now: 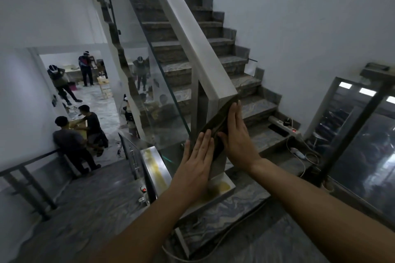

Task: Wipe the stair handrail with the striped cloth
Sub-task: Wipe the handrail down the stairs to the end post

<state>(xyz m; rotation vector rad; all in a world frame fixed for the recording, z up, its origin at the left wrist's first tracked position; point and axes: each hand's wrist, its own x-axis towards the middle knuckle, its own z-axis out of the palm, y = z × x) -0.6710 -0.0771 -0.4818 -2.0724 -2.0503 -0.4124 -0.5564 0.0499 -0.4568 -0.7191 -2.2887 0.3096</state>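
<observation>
A pale flat handrail [192, 34] runs from the top of the stairs down to a square end post in mid-frame, with a glass panel [149, 92] under it. The dark striped cloth [217, 123] lies against the end face of the rail post. My left hand [197, 156] presses flat on the cloth's lower left part, fingers straight and together. My right hand [236, 134] presses flat on the cloth's right side, fingers pointing up along the post. Most of the cloth is hidden between and beneath my hands.
Marble stairs [213, 49] climb behind the rail. A power strip [284, 126] with cables lies on a low step at right. A glass door [363, 134] stands at far right. A lower steel railing [27, 168] and several people are at left below.
</observation>
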